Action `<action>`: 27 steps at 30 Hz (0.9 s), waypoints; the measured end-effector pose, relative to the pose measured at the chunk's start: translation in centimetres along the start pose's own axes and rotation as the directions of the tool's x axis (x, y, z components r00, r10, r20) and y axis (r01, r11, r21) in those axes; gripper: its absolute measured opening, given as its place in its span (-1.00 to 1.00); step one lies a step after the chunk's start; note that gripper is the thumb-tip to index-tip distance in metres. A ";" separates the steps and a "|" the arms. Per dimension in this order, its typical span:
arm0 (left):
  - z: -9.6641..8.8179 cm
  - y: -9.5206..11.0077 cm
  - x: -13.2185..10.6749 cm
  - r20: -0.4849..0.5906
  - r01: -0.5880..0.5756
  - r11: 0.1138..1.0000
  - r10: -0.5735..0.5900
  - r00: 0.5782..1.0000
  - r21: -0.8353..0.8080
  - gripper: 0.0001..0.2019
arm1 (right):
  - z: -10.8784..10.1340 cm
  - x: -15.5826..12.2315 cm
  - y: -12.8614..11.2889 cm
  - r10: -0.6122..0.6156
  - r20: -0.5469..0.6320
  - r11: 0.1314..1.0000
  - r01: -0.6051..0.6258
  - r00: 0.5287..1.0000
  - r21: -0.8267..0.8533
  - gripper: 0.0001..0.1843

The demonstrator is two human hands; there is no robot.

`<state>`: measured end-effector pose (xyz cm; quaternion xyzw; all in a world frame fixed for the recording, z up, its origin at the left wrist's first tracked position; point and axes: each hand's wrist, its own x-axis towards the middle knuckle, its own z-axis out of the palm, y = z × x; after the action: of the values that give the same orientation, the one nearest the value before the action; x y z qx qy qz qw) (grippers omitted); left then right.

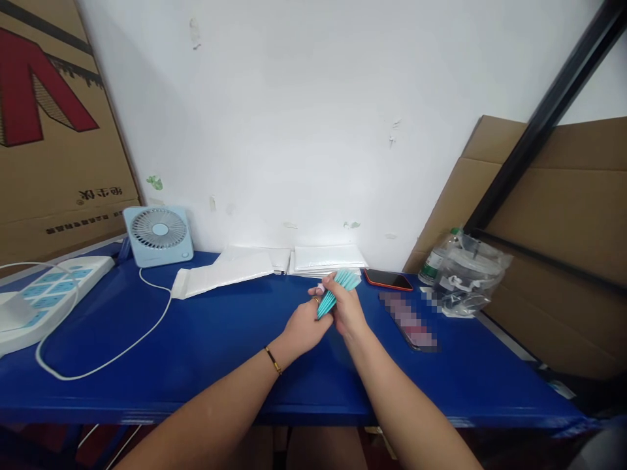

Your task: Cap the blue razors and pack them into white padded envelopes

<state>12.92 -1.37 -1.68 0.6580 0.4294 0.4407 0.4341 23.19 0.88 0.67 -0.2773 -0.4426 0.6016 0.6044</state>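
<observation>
Above the middle of the blue table, both hands come together on a teal pleated bundle (336,297), narrow at its lower end and spread like a fan at the top. My left hand (308,324) is closed around the lower part, with a ring on one finger and a bracelet at the wrist. From the other side my right hand (349,308) grips the bundle, its thumb lying along the pleats. Some fingers of both hands are hidden behind the bundle. Just beyond the hands lies a stack of white envelopes (328,256), and more white envelopes (230,266) overlap to its left.
A light blue fan (159,236) and a power strip (68,277) with a white cable stand at left. Toward the right are a red-edged phone (388,280), a blurred-out phone (410,321), a bottle (435,262) and a clear plastic bag (467,281). Cardboard (563,241) leans behind.
</observation>
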 end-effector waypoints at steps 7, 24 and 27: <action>-1.0 1.1 -0.9 0.773 0.650 0.702 -0.227 0.593 -0.293 -0.68 | -1.8 -0.4 -1.1 0.062 0.429 0.985 -0.124 0.901 0.117 -0.41; -10.7 -4.0 6.3 -0.171 0.125 0.332 -0.731 0.661 -0.935 -0.38 | -4.4 2.3 -2.2 -0.066 0.048 0.917 0.042 0.997 0.396 -0.63; -12.6 -4.9 7.2 -0.287 0.053 0.396 -0.746 0.601 -0.917 -0.60 | -4.2 2.4 -1.9 -0.060 0.067 0.923 0.030 0.996 0.384 -0.65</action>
<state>1.77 9.11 -1.89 0.0149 0.4423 0.6607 0.6064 27.50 3.81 0.91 -0.1205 -0.3460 0.6726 0.6429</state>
